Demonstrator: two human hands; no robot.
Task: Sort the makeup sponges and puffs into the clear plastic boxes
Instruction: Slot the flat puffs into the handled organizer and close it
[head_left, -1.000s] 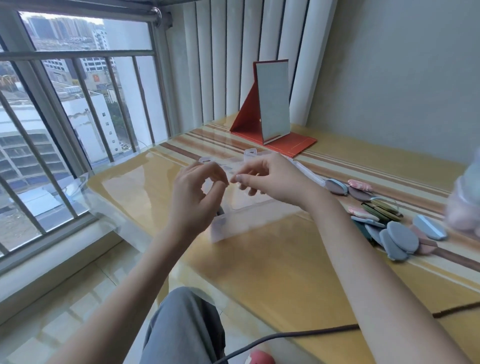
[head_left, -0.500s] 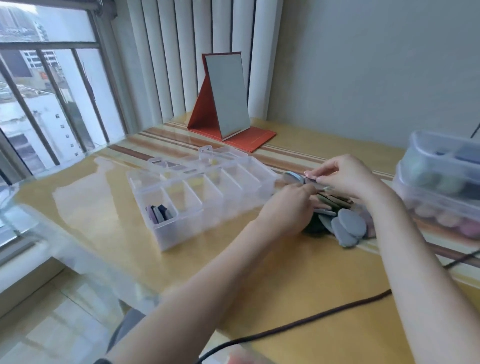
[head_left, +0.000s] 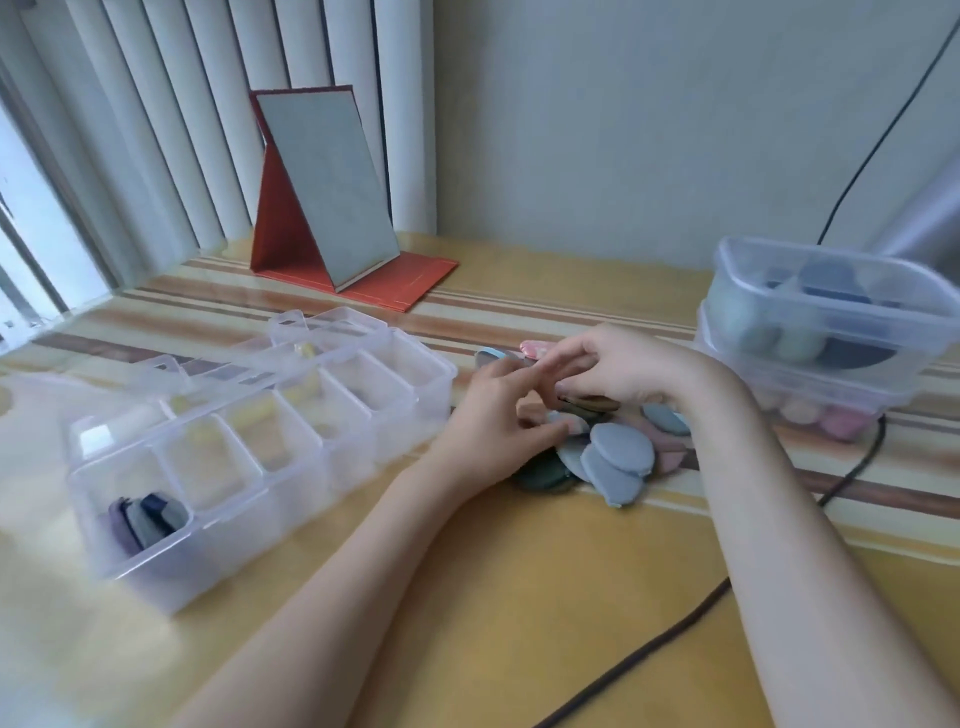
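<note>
Head view, looking down on a yellow striped table (head_left: 498, 597). Both hands busy at the middle of the frame, right over a pile of flat makeup puffs (head_left: 613, 452). Left hand (head_left: 493, 415) reaching in from the lower left, fingers curled and spread low onto the pile's left edge, touching the puffs; holding one or just pressing, cannot tell. Right hand (head_left: 623, 369) coming across from the lower right, fingertips pinched narrow around a thin dark puff (head_left: 592, 402), lifted just above the heap. Grey-blue ovals overlapping at the pile's front, a dark green one (head_left: 540, 475) tucked under the left wrist, pinkish ones at the right edge and one pink piece (head_left: 535, 347) peeking out behind the fingers.

Left of centre: clear compartment box (head_left: 249, 441), lid open and lying back, running diagonally from lower left up toward the hands. Nearest compartment at the lower left already holding a few dark puffs (head_left: 148, 519) standing on edge; the other front compartments look bare, with small yellowish bits in the back row.

Right edge of the frame: 2 clear tubs stacked (head_left: 815, 332), rounded green, grey and pink sponges blurred inside. Upper centre: red folding mirror (head_left: 322, 192) upright before pale vertical blinds (head_left: 182, 119). Dark cable (head_left: 675, 629) snaking across the lower right.
</note>
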